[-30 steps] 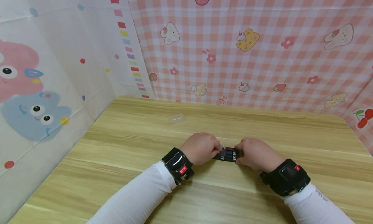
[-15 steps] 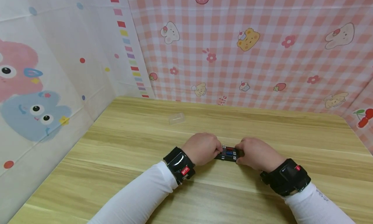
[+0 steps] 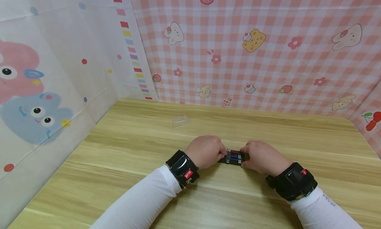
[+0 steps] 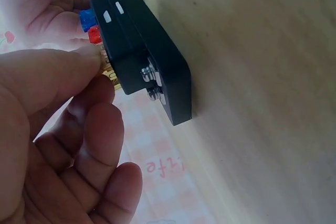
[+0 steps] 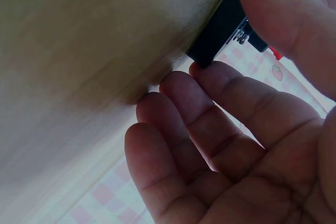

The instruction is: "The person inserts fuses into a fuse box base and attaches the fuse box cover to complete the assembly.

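Observation:
A black fuse block [image 3: 233, 161] lies flat on the table between the two hands. In the left wrist view, a blue fuse [image 4: 86, 20] and a red fuse [image 4: 94, 34] stick out of it, beside gold-coloured contacts [image 4: 111, 73]. Two silver screws [image 4: 148, 74] show at its near end there. My left hand [image 3: 205, 152] pinches with thumb and forefinger at these contacts; its fingertips hide the small piece between them. Thumb and forefinger of my right hand [image 3: 263, 158] grip the block's right end, its other fingers touching the tabletop.
Farther back on the wood-grain table [image 3: 134, 139] lies a clear plastic cover [image 3: 180, 121]. A pink checked cloth [image 3: 232, 63] hangs behind the table, and a white patterned cloth [image 3: 65, 57] hangs along the left.
My left hand shifts very slightly right, then back left, staying at the block. The right hand keeps its hold and the block stays in place.

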The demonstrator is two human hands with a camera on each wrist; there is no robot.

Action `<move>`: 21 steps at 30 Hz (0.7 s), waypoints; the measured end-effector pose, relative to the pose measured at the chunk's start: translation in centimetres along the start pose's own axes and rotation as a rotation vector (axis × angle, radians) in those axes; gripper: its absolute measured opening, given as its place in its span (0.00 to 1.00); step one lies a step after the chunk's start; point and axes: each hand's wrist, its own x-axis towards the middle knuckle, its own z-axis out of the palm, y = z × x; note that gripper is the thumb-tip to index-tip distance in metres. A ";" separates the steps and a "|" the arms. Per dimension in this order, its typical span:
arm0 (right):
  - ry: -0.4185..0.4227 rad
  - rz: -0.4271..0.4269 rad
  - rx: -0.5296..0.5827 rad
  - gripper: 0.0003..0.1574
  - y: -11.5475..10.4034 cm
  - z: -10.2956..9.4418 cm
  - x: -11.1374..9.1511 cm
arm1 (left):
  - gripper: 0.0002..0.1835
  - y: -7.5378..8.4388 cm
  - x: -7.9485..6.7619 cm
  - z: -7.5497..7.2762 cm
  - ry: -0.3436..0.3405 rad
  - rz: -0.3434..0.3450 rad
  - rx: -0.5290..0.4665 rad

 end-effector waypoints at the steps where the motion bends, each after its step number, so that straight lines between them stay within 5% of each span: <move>1: -0.001 0.002 0.000 0.17 0.0 0.0 0.0 | 0.04 -0.1 0.0 0.0 -0.003 -0.005 -0.009; 7: -0.007 0.012 -0.006 0.20 -0.1 0.0 0.0 | 0.05 -1.9 -0.2 -0.7 0.007 -0.071 -0.095; 14: 0.003 0.029 -0.018 0.25 -0.1 0.2 -0.1 | 0.16 -7.5 -0.5 -1.9 0.123 -0.328 -0.122; 21: 0.004 0.009 -0.021 0.24 -0.1 0.2 0.0 | 0.33 -12.5 -1.2 -2.0 0.087 -0.518 -0.045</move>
